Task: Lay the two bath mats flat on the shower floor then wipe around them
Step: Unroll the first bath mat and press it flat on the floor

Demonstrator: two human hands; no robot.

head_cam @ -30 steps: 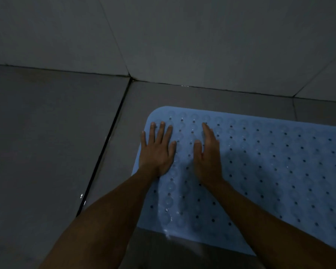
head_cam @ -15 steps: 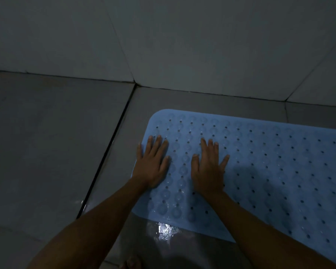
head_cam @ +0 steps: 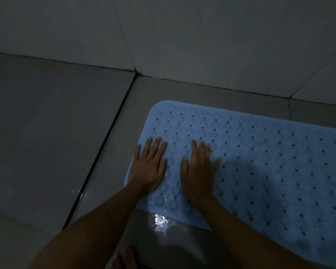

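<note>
Head view: a blue mat (head_cam: 260, 171) lies flat on the wet floor (head_cam: 56, 142) near the wall (head_cam: 202, 45), its left end under both hands. Left hand (head_cam: 150, 167) presses palm-down at the left edge, fingers straight and together; right hand (head_cam: 199, 171) presses flat just beside it, little finger splayed. Thin, holed and studded with suction cups, the mat looks soft, floppy, light and probably slick when wet, best lifted by an edge or corner. No second mat shows
</note>
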